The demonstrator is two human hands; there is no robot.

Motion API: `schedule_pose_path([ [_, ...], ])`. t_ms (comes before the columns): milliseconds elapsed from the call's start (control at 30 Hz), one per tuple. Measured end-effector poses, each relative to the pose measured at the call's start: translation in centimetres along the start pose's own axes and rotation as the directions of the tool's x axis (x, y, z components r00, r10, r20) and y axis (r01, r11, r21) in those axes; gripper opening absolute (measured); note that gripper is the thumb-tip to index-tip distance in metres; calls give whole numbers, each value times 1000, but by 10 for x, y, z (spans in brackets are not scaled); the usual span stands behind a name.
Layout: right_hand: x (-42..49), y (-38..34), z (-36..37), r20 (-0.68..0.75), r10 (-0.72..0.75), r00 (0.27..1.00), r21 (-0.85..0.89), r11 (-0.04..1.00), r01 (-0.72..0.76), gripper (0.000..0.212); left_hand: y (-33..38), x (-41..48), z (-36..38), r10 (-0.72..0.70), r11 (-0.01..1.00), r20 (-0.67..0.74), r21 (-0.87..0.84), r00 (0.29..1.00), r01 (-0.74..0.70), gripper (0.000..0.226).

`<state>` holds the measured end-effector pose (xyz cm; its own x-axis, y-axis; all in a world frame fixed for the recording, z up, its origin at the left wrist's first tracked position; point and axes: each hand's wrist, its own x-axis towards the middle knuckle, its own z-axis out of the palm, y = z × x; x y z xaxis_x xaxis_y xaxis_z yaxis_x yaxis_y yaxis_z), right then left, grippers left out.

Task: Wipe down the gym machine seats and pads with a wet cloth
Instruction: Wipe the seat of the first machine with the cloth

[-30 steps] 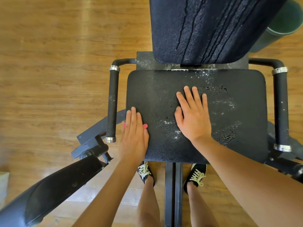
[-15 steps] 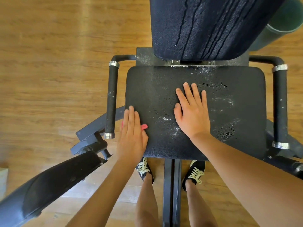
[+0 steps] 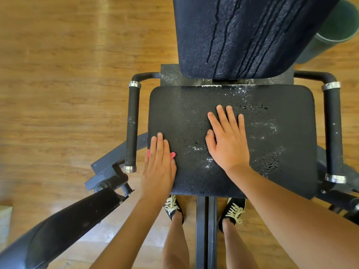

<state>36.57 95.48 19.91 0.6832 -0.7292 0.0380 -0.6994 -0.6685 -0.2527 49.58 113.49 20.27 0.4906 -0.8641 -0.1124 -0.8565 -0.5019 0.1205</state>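
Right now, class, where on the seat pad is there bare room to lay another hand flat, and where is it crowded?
Free: the right side of the seat, between the right hand and the right handle; also the back-left patch between the left hand, the left handle and the backrest. Crowded: the front-left corner, where the left hand presses the pink cloth.

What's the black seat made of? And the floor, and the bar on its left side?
The seat looks like black vinyl or fake leather: pebbly grain, cracked peeling patches. The floor looks like glossy wood or laminate: grain lines and shine. The bar seems matte foam or rubber grip, with shiny metal rings at its ends.
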Motion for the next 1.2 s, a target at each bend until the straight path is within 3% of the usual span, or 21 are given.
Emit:
schedule_pose_path([
  [233, -2, -1, 1, -3, 7, 1000, 5, 1000, -7, 49, -4, 76, -7, -25, 987, -37, -161, 999, 19, 54],
  [533, 0, 3, 3, -18, 6, 1000, 7, 1000, -6, 49, 2, 174, -31, -27, 970, -136, -245, 990, -7, 53],
  [733, 0, 2, 3, -38, 2, 999, 11, 1000, -1, 48, 3, 194, -34, -105, 988, -47, -117, 993, 99, 59],
  [867, 1, 3, 4, -42, 0, 999, 9, 1000, 1, 48, 6, 201, -30, -94, 993, -29, -75, 995, 92, 59],
  [1200, 1, 2, 3, -30, 6, 1000, 1, 1000, -6, 49, 8, 182, -19, -79, 992, -27, -101, 996, 76, 56],
])
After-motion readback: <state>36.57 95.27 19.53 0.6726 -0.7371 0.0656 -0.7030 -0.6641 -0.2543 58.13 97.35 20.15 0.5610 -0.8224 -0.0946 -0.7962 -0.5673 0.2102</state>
